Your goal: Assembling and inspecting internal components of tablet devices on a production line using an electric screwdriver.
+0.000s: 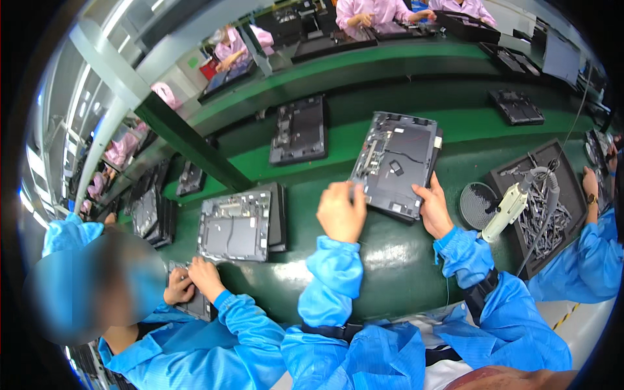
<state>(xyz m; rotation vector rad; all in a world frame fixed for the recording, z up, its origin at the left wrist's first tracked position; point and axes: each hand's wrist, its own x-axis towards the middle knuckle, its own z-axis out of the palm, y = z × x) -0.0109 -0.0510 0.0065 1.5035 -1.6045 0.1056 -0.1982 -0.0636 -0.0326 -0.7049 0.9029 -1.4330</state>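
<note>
An opened laptop base (409, 143), dark grey with a black battery area, a cable and exposed circuit parts, is tilted in front of me. My right hand (435, 209) grips its near right edge, thumb on the upper face and fingers along the side. At its near left corner is my left hand (341, 213), with fingers curled closed; what they hold, if anything, is hidden. A small dark square piece (395, 168) lies on the base's battery area. Left of my hands, another opened laptop base (237, 227) rests on top of a dark panel.
A grey tray (572, 224) of small metal parts stands at right, beside a white-and-green handheld tool (504, 214) and a round mesh dish (478, 203). More laptop bases (299, 130) lie on the green conveyor. Co-workers' hands (193, 279) are busy at left and right. A post rises at left.
</note>
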